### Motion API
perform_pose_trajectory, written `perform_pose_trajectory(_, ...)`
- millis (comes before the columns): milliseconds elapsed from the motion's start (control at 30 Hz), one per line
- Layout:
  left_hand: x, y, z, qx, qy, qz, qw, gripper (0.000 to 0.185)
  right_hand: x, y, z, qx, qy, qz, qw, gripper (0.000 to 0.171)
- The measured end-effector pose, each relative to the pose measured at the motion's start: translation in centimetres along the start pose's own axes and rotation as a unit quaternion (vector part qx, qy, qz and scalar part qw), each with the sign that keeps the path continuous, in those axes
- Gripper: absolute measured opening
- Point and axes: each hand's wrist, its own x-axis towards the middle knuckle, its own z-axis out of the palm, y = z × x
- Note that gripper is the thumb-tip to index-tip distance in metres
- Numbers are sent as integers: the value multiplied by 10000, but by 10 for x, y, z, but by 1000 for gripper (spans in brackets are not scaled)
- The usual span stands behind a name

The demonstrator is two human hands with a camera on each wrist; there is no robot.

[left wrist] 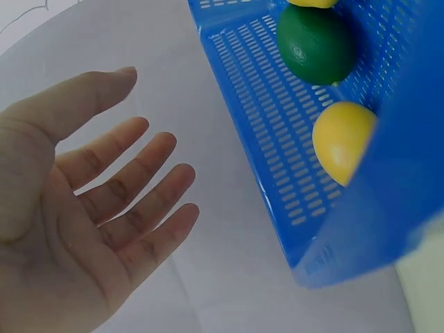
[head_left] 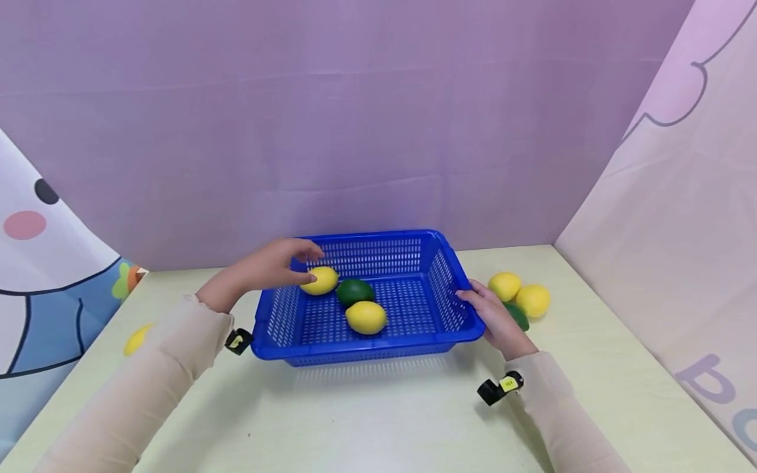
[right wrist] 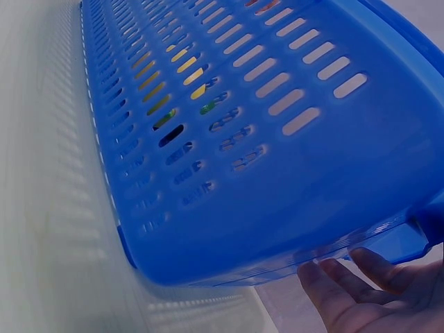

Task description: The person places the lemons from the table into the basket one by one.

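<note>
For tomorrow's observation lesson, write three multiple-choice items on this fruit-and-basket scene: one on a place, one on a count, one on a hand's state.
1. Where does the round green plastic lime lie?
A. in the blue slotted plastic basket
B. on the table's left edge
C. in a hand

2. How many yellow plastic lemons lie inside the basket?
A. none
B. two
C. five

3. How is the left hand?
A. a fist
B. fingers spread, holding nothing
C. gripping a lime

Key: 1 A, the lime lies between two lemons on the basket floor; 2 B, two show there; 3 B, the left wrist view shows an open palm.
</note>
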Motion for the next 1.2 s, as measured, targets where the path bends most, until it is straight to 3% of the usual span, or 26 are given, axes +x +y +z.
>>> perform_pose_trajectory(267,-9,-9,1,-14,266,4,9996,38,2,-1,0,-11,-9,-10,10000,53)
perform_pose_trajectory(900,-41,-37,-1,-204,412,-390,9982,41,0,-1,0,37,-3,-7,10000,54)
perform_pose_trajectory(1200,-56,-48,0,-198,603,-409,9971,42,0,-1,0,58,22,64,10000,54)
